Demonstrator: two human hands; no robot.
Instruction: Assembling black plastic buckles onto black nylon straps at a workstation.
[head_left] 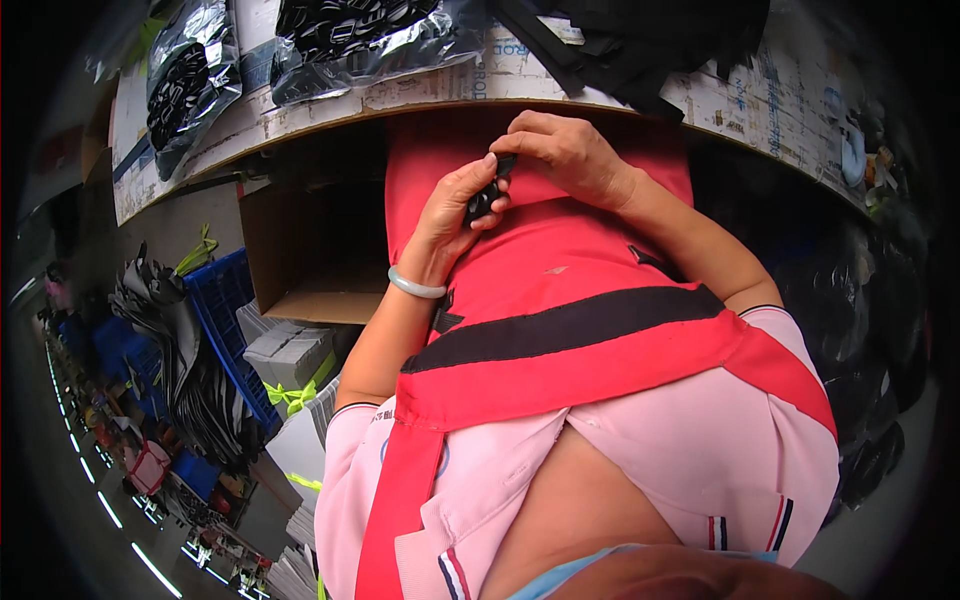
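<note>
Both hands met below the bench's near edge (pixel 420 100): left hand (pixel 450 215) curled around a black buckle (pixel 487 197), right hand (pixel 570 155) pinching its top; pressing the parts together seemingly came next.

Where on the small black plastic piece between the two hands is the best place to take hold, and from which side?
Probably the upper end of the small black plastic piece, coming from the right and above. The left hand covers its lower part, and the right hand already pinches that exposed end. Its exact shape is too hidden to tell.
</note>
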